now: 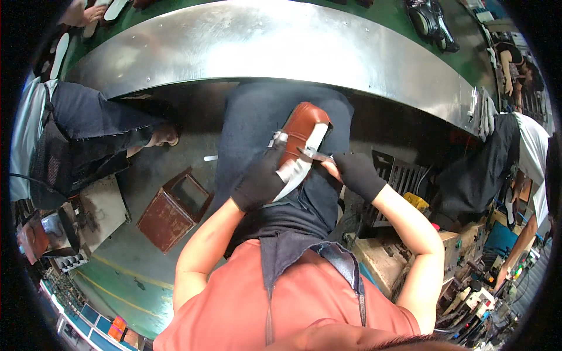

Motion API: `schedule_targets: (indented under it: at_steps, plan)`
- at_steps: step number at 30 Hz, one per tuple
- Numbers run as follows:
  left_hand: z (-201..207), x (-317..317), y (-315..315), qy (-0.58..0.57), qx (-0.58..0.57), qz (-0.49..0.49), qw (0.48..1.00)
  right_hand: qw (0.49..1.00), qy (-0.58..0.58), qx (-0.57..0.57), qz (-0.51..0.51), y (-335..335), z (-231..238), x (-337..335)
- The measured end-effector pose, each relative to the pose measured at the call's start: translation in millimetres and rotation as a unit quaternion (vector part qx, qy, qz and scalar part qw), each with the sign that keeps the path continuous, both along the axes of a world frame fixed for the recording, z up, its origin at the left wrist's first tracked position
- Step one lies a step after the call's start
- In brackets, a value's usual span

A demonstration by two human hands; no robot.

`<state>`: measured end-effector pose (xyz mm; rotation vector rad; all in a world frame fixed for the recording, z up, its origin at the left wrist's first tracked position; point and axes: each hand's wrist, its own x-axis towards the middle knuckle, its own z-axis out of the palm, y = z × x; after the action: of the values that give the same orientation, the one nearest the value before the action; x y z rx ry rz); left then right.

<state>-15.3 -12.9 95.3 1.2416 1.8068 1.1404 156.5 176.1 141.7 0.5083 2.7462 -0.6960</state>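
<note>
Across the lap, on dark cloth (pixel 243 126), we have the brown leather shoe (pixel 300 130) tilted with its white sole (pixel 296 179) turned toward the right; for clean work we'd brace it against the thighs and keep strokes short, shallow and clear of the left fingers. Left grip (pixel 263 178) is closed around the shoe's side, right grip (pixel 356 174) is closed on a small metal-tipped tool (pixel 316 155) at the sole, contact and exact type too blurred to call.
</note>
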Motion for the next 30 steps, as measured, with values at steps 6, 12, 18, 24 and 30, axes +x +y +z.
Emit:
schedule_targets:
  at_steps: [6, 12, 18, 24, 30]
  plan:
    - [-24, 34, 42, 0.16, -0.007, 0.148, 0.976, 0.85, -0.223, -0.462, -0.123, 38, 18, 15]
    - [-19, 25, 48, 0.136, -0.066, 0.175, 0.973, 0.984, -0.112, -0.033, 0.136, 42, 114, -44]
    - [-16, 35, -9, 0.09, 0.037, 0.094, 0.991, 0.975, 0.128, -0.182, 0.03, -26, 34, -6]
    - [-27, 60, -77, -0.291, -0.111, 0.187, 0.932, 0.907, -0.109, -0.343, -0.217, -66, -13, 69]
    - [-37, 62, -36, -0.157, -0.092, 0.184, 0.966, 0.901, -0.167, -0.337, -0.217, -45, 24, 54]
